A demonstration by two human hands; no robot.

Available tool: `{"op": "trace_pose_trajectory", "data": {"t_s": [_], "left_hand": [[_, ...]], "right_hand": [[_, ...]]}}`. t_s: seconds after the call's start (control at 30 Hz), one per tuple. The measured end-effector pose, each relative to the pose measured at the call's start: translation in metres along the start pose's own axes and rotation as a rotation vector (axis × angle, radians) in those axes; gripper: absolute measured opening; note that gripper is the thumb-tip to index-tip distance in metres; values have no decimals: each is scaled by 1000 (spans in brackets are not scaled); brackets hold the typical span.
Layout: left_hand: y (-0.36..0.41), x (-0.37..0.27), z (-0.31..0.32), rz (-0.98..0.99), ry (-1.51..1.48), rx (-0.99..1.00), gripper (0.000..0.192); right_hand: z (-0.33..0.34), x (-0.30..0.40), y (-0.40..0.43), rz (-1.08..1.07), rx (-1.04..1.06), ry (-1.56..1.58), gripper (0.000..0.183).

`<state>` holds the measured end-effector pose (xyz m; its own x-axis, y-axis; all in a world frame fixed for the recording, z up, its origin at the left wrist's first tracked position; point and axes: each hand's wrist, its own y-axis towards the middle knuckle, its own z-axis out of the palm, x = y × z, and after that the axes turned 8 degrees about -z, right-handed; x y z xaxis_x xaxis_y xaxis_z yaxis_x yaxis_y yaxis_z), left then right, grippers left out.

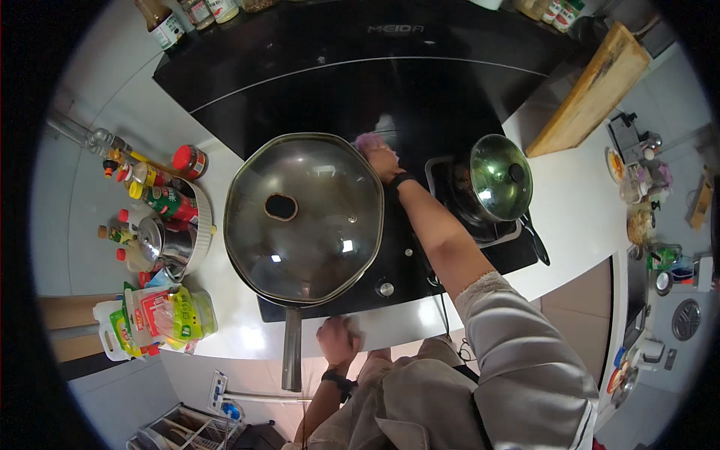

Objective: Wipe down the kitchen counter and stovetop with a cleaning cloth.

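Note:
My right hand (384, 162) reaches across the black gas stove (396, 225) and presses a purple cloth (368, 142) onto its rear part, just behind and right of a large wok. A glass lid (315, 225) with a dark knob covers the wok, whose metal handle (292, 351) points toward me. My left hand (340, 339), partly blurred, is at the counter's front edge beside that handle, with its fingers curled; whether it holds anything is unclear. On the right burner stands a small pot (462, 188) under a tilted-looking glass lid (500, 177).
Left of the stove, a white basket (201, 225) holds sauce bottles and a steel pot (169, 244); seasoning bags (169, 315) sit nearer me. A wooden cutting board (590, 90) leans at the right. The black range hood (349, 84) overhangs the back, with jars (197, 12) on top.

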<state>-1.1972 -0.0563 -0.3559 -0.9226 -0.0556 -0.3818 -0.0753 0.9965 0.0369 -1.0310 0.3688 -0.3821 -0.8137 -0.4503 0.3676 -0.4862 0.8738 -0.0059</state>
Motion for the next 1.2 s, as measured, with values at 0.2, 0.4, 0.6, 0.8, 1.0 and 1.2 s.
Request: {"op": "trace_pose_trajectory", "data": {"t_s": [0.2, 0.4, 0.6, 0.8, 1.0, 1.2], "left_hand": [[-2, -2, -7, -103, -52, 240, 41], [-11, 3, 8, 4, 37, -62, 42], [-1, -5, 4, 58, 8, -67, 42], [-15, 6, 11, 32, 18, 7, 43], [-10, 2, 9, 47, -40, -71, 38], [9, -14, -15, 80, -27, -176, 33]], "right_hand": [[-6, 12, 3, -12, -101, 75, 40], [4, -80, -24, 456, -480, -424, 43], [9, -64, -26, 25, -548, -347, 37], [-14, 37, -62, -154, -121, 445, 51], [-28, 54, -153, -208, 261, 97, 59], [-19, 61, -185, -255, 291, 210, 57]]}}
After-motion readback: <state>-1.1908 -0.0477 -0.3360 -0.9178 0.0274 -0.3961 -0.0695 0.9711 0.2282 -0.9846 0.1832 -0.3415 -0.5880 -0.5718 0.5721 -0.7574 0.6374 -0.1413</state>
